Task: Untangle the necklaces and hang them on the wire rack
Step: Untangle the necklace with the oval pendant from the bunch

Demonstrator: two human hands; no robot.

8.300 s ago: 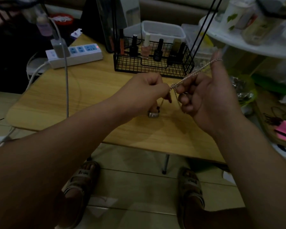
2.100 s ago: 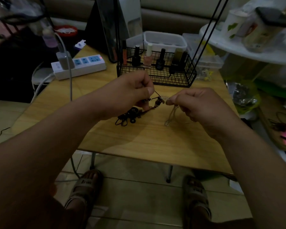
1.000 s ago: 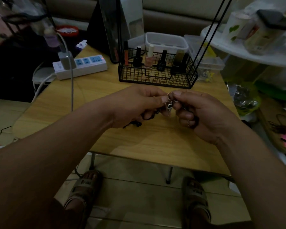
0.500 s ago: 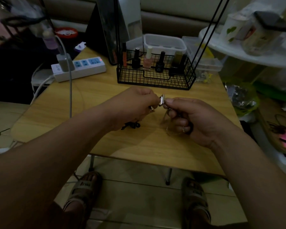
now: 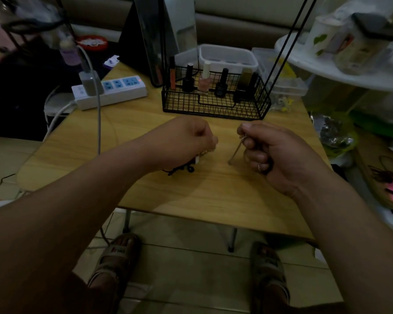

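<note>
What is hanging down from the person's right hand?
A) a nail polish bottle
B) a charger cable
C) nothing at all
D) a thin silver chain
D: the right hand pinches a silver chain that hangs down toward the table, while the left hand grips the dark necklace.

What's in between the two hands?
In the head view: bare wooden table, plus the silver chain dangling, pinched by the right hand. The left hand grips the dark necklace; no strand visibly joins them.
</note>
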